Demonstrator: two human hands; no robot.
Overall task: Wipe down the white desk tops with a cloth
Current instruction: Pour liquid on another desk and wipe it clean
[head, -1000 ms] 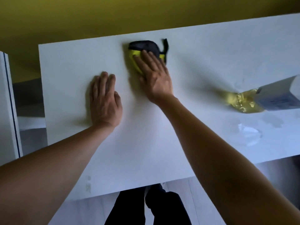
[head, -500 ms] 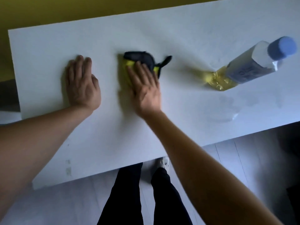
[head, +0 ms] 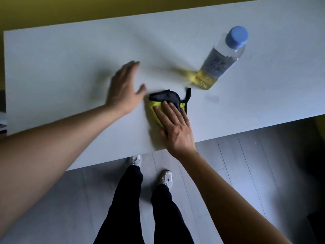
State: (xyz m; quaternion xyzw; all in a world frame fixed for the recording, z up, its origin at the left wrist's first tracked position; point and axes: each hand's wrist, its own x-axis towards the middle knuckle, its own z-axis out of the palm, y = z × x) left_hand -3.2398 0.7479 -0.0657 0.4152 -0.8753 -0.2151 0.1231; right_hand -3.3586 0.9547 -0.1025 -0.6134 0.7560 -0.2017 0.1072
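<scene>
A white desk top fills the upper half of the view. A yellow and black cloth lies bunched on it near the front edge. My right hand presses flat on the cloth with straight fingers. Just left of the cloth, my left hand is over the desk with its fingers straight; it is blurred, and I cannot tell whether it touches the surface.
A clear plastic bottle with a blue cap and yellow liquid stands on the desk right of the cloth. The yellow wall runs behind the desk. Below the front edge are grey floorboards and my legs.
My right hand has pulled the cloth from the far middle of the desk toward the front edge. My left hand has left its flat rest at the left and moved right, beside the cloth.
</scene>
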